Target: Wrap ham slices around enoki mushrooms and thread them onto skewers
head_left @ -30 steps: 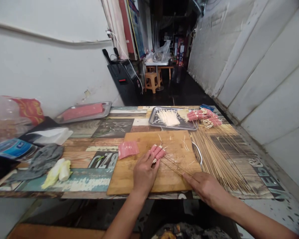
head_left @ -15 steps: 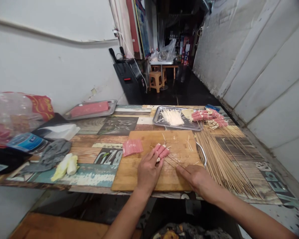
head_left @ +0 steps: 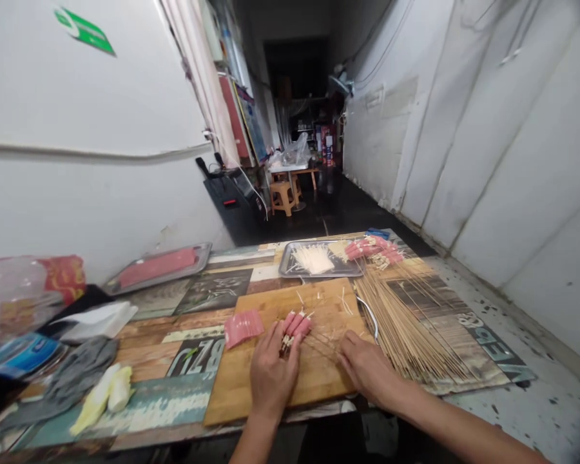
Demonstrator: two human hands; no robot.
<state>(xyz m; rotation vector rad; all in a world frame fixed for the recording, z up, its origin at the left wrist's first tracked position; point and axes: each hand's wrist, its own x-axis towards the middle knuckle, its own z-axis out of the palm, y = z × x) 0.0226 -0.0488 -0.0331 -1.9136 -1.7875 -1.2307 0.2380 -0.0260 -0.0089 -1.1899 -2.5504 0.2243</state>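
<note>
Several pink meat rolls with pale enoki ends lie side by side on the wooden cutting board, threaded on thin bamboo skewers. My left hand grips these rolls from the near left, thumb on one side and fingers on the other. To their right, the fingers of my right hand are closed around the skewers; the tips are partly hidden. A stack of thin pink meat slices sits at the board's left edge. Loose enoki strands are scattered near its far right corner.
Behind the board, a metal tray holds enoki, with finished skewered rolls at its right. Many bare skewers lie to the right. Leftward are a meat tray, cabbage pieces, a grey cloth and plastic packaging.
The head view has tilted upward, so the table sits lower in the picture. Both hands stay at the meat rolls and skewers, with only slight finger movement.
</note>
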